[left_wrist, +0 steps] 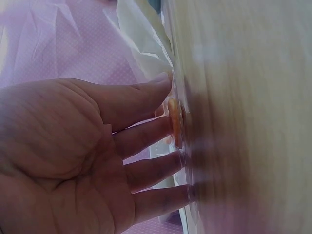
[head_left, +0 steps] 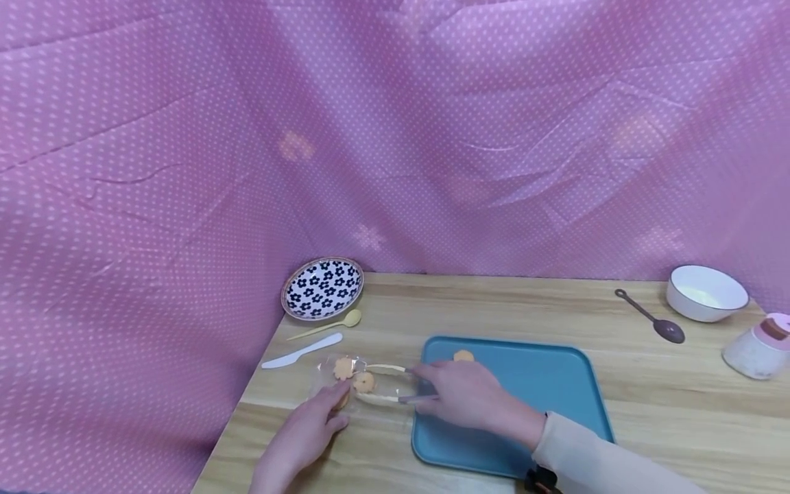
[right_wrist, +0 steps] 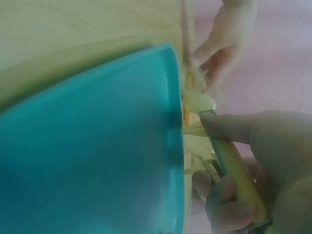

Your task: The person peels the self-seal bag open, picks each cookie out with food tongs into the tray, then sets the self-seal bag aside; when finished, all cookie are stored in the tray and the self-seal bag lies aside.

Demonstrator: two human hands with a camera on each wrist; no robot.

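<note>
My right hand grips a pair of tongs with cream tips, seen also in the right wrist view as tongs. Their spread tips lie on either side of a round scalloped cookie; whether they touch it I cannot tell. Beside it, another cookie lies on a clear plastic wrapper. My left hand presses the wrapper to the table with outstretched fingers, partly covering a further cookie. Past my right knuckles, one cookie sits on the blue tray.
A white knife, a yellow spoon and a flower-patterned dish stand at the back left. At the back right are a brown spoon, a white bowl and a pink-topped jar. Pink dotted cloth hangs behind the table.
</note>
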